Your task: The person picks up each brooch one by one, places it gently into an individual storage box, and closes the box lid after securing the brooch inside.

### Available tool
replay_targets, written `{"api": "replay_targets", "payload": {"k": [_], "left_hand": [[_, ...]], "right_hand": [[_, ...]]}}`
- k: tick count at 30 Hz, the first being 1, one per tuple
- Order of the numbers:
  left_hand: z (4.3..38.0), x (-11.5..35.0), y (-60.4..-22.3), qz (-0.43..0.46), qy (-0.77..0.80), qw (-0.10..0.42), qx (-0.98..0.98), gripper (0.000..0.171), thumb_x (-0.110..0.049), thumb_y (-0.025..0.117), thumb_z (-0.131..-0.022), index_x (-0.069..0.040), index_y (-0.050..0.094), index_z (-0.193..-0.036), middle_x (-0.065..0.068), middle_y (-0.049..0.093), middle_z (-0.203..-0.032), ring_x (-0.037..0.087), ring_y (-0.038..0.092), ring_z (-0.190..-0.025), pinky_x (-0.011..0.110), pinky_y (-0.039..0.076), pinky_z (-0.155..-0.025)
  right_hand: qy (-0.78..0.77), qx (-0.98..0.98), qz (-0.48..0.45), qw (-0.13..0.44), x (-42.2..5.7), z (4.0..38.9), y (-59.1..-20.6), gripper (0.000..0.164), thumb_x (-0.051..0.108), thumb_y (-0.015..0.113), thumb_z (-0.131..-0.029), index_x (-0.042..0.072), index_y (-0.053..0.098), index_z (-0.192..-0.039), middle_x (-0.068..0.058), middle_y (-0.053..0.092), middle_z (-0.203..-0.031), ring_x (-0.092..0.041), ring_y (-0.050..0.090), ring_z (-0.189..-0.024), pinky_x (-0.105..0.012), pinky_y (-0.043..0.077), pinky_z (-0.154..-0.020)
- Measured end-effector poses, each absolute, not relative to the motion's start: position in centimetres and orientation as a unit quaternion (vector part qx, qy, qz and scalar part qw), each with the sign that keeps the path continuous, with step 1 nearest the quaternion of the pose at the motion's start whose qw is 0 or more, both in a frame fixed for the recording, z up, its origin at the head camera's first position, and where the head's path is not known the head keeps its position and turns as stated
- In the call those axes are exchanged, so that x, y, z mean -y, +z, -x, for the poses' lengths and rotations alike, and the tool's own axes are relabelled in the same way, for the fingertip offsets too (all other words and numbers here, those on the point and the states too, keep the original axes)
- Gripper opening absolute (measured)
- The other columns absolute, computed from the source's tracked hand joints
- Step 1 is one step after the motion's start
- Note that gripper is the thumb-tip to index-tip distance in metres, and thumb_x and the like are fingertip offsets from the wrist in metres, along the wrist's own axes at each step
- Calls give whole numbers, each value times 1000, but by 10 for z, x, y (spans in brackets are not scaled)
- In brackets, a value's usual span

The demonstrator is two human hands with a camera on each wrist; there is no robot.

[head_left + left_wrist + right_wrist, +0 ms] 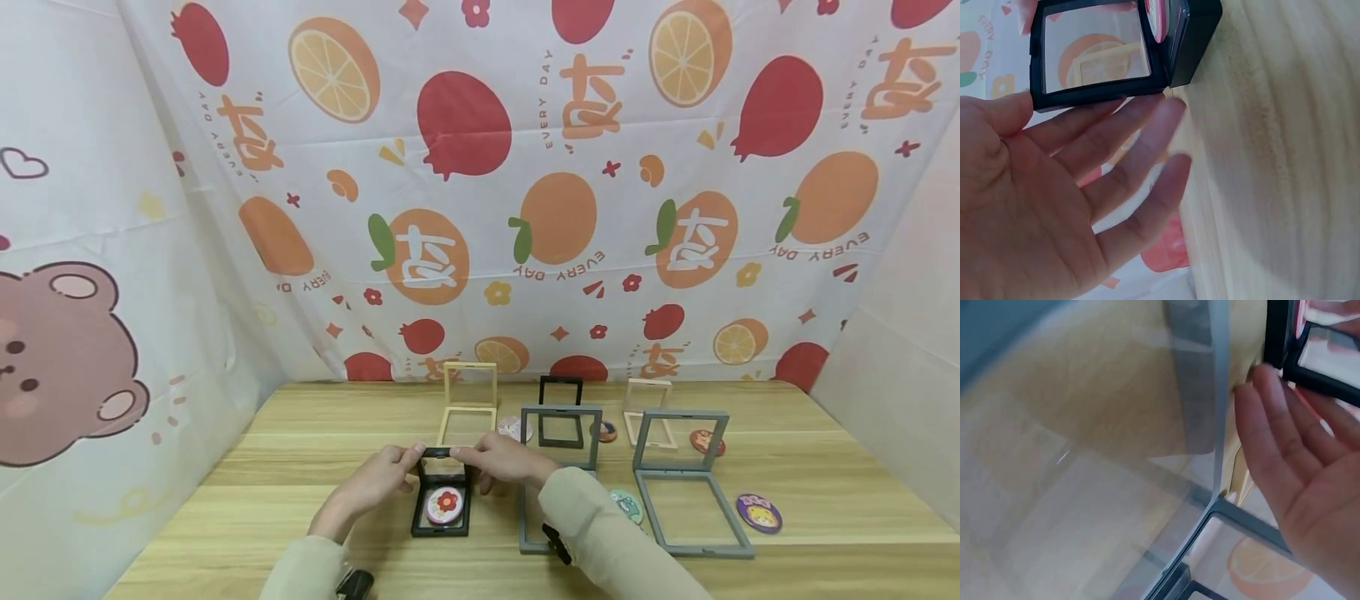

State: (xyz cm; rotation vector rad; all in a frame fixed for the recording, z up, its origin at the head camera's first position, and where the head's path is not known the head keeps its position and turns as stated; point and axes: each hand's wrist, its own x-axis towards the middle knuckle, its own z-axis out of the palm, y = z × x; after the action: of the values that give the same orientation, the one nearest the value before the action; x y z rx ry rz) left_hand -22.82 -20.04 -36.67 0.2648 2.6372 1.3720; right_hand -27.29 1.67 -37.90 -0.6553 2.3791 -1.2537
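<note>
A small black display frame [439, 531] lies on the table, opened on its hinge with the lid standing up. On the clear film of its lower half rests a round badge [445, 505] with a red flower on white. My left hand [371, 483] pinches the lid's left side, thumb on the edge and fingers behind it, as the left wrist view shows. At the lid's top right corner, my right hand [510, 460] grips the edge with thumb and fingers. In the right wrist view its outer fingers [1266, 425] extend loosely beside the frame.
Two larger grey frames [693, 550] stand opened to the right, one under my right forearm. Behind are a cream frame [470, 365], a black frame [561, 379] and a pale frame [649, 383]. Several round badges, including a purple one [759, 513], lie among them. A printed curtain [480, 283] hangs behind.
</note>
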Motion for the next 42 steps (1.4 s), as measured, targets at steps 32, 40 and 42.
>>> {"api": "replay_targets", "payload": {"k": [32,40,42], "left_hand": [[235,222,-361,-166,415,184,-875,44,-30,52,-107,8,68,-124,28,62,-129,33,68,-98,68,40,-98],[234,220,-358,-131,417,194,-878,43,-31,55,-105,6,67,-124,22,65,-126,31,67,-99,67,40,-100],[233,220,-358,-127,418,194,-879,42,-31,57,-105,6,67,-124,20,66,-124,31,66,-99,67,40,-101]], "right_hand": [[-411,-838,262,244,-24,276,-373,42,35,62,-100,-1,74,-118,-22,69,-68,-20,63,-50,-30,55,-52],[-396,-844,261,251,-24,275,-370,42,38,61,-101,1,76,-115,-11,74,-85,-16,60,-49,-30,53,-51],[-397,-844,258,253,-24,275,-371,42,38,62,-100,2,76,-113,-12,72,-79,-13,58,-49,-30,53,-51]]}}
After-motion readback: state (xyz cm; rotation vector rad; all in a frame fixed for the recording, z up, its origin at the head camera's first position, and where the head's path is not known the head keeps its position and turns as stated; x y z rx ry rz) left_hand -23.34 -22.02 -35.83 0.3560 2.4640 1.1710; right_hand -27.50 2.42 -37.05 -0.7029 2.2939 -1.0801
